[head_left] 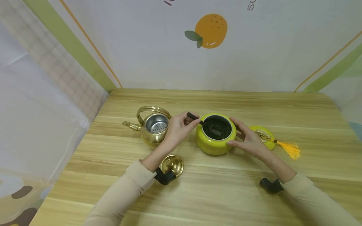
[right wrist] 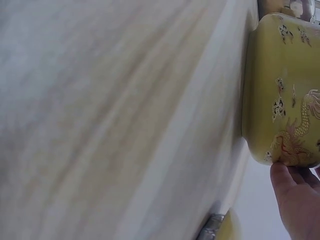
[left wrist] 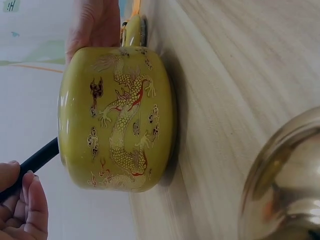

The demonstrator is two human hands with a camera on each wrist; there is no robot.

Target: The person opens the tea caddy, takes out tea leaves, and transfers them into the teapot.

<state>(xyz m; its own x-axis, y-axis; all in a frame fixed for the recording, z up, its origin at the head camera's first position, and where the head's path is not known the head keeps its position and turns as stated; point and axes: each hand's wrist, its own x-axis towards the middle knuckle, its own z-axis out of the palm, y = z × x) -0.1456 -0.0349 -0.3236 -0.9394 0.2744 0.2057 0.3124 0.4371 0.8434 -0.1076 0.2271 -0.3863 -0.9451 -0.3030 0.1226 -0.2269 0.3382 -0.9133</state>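
Observation:
My left hand (head_left: 178, 127) pinches the handle of a black tea scoop (head_left: 193, 116) between thumb and fingers. The scoop slants over the rim of a round yellow jar (head_left: 214, 148), and its head lies among dark tea leaves (head_left: 224, 129) inside. On the jar's right side, the thumb and fingers of my right hand (head_left: 250, 142) grip the wall. The left wrist view shows a gold and red dragon (left wrist: 127, 125) on the jar, which stands upright on the table. In the right wrist view my right hand (right wrist: 297, 202) touches the jar's side.
Left of the jar stands a gold teapot (head_left: 152, 138) with a metal strainer (head_left: 157, 126) in its mouth. Its gold lid (head_left: 176, 161) lies nearer me, beside my left wrist. The yellow jar lid (head_left: 268, 133) with an orange tassel (head_left: 289, 150) lies behind my right hand.

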